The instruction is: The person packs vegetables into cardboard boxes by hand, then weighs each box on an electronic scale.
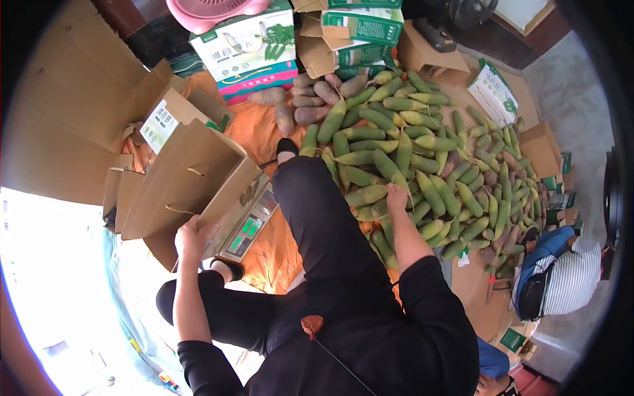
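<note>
My left hand (189, 240) is closed on the near edge of an open cardboard box (228, 173), which has string handles. The box rests on a digital scale (246, 232) with lit green digits; its inside is mostly hidden from here. My right hand (397, 198) reaches into a large heap of green radishes (432, 196) on my right. Its fingers are closed around the thin end of one green radish (389, 167), which lies among the others.
Reddish radishes (309, 104) lie at the far end of the heap. Printed boxes (247, 49) and a pink fan (218, 8) stand beyond, on an orange sheet (271, 254). Another person in a striped top (573, 280) sits at the right. More cardboard (72, 86) stands at the left.
</note>
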A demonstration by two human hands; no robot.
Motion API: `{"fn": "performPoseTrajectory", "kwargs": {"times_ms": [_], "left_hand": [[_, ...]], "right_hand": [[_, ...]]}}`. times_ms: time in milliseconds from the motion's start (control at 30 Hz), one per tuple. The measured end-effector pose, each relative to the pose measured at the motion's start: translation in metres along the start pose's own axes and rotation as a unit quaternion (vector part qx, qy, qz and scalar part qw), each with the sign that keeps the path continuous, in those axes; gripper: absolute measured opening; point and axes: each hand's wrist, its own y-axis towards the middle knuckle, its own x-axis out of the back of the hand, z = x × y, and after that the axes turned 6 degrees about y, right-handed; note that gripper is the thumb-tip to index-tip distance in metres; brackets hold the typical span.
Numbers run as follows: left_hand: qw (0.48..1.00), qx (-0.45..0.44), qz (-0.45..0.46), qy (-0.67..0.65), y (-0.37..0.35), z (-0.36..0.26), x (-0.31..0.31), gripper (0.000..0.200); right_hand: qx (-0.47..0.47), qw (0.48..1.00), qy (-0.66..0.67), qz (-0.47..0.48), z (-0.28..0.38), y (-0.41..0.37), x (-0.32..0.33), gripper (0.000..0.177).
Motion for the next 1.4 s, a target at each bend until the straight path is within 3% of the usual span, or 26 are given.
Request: {"fn": "performPoseTrajectory", "kwargs": {"times_ms": [33,67,133,267,333,433,533,667,733,767,833,867,900,967,1000,1033,1067,1133,1200,1267,1367,1400], "left_hand": [[1.000,0.004,-0.009,0.016,-0.001,-0.006,0.003,0.024],[0.999,0.018,0.005,0.036,-0.002,-0.009,0.007,0.024],[0.998,0.022,0.003,0.058,-0.001,0.002,-0.002,0.025],[0.999,0.012,0.001,0.039,0.000,0.003,-0.003,0.024],[0.999,0.002,-0.003,0.044,0.002,0.004,-0.004,0.023],[0.999,-0.006,-0.009,0.048,0.003,0.006,-0.002,0.022],[0.998,-0.015,-0.014,0.063,0.005,0.007,-0.003,0.022],[0.999,-0.016,-0.016,0.045,0.002,0.003,0.000,0.021],[0.998,-0.014,-0.004,0.059,0.003,0.004,0.001,0.023],[0.998,-0.016,-0.014,0.059,0.003,0.004,0.000,0.024],[0.998,-0.021,-0.018,0.061,0.002,0.003,0.001,0.025],[0.998,-0.025,-0.013,0.064,0.002,0.003,0.002,0.026],[0.998,-0.035,-0.016,0.054,0.002,0.006,0.000,0.026],[0.998,-0.047,-0.013,0.048,0.002,0.003,-0.001,0.025],[0.998,-0.046,-0.016,0.043,0.003,0.002,0.000,0.024],[0.998,-0.050,-0.014,0.030,0.003,0.003,-0.001,0.023],[0.998,-0.060,-0.009,0.032,0.004,0.003,-0.002,0.023],[0.998,-0.044,-0.024,0.028,0.004,0.005,-0.004,0.025],[0.997,-0.055,-0.053,0.032,0.007,0.012,-0.013,0.025],[0.996,-0.062,-0.045,0.045,0.008,0.014,-0.012,0.029],[0.999,-0.048,-0.003,0.002,0.007,0.010,-0.008,0.031],[0.999,-0.045,-0.005,-0.024,0.006,0.009,-0.007,0.029]], "right_hand": [[-0.059,0.994,0.091,0.000,0.011,-0.002,-0.007,0.025],[-0.051,0.994,0.093,0.014,0.023,-0.003,-0.011,0.025],[-0.200,0.966,0.148,0.073,0.081,-0.032,0.004,0.028],[-0.131,0.977,0.133,0.105,0.158,-0.054,-0.005,0.029],[0.060,0.975,0.159,0.144,0.187,-0.052,-0.007,0.029],[0.117,0.961,0.144,0.204,0.265,-0.066,0.010,0.030],[0.090,0.939,0.213,0.253,0.354,-0.097,0.027,0.029],[0.158,0.839,0.368,0.369,0.431,-0.123,0.012,0.029],[0.151,0.782,0.408,0.447,0.455,-0.134,-0.015,0.031],[0.206,0.780,0.385,0.448,0.461,-0.140,-0.035,0.033],[0.103,0.748,0.462,0.466,0.472,-0.161,-0.081,0.028],[0.094,0.732,0.457,0.497,0.472,-0.167,-0.106,0.024],[0.046,0.768,0.435,0.467,0.474,-0.180,-0.129,0.020],[0.135,0.816,0.423,0.371,0.461,-0.198,-0.193,0.021],[0.104,0.809,0.414,0.403,0.456,-0.206,-0.209,0.026],[0.344,0.824,0.295,0.340,0.443,-0.206,-0.226,0.028],[0.351,0.854,0.244,0.298,0.434,-0.217,-0.254,0.026],[0.367,0.867,0.032,0.335,0.426,-0.242,-0.240,0.020],[0.450,0.772,-0.257,0.368,0.409,-0.253,-0.249,0.017],[0.373,0.760,-0.275,0.457,0.397,-0.266,-0.254,0.020],[0.384,0.721,-0.222,0.532,0.412,-0.271,-0.213,0.021],[0.382,0.738,-0.112,0.545,0.415,-0.269,-0.197,0.022]]}}
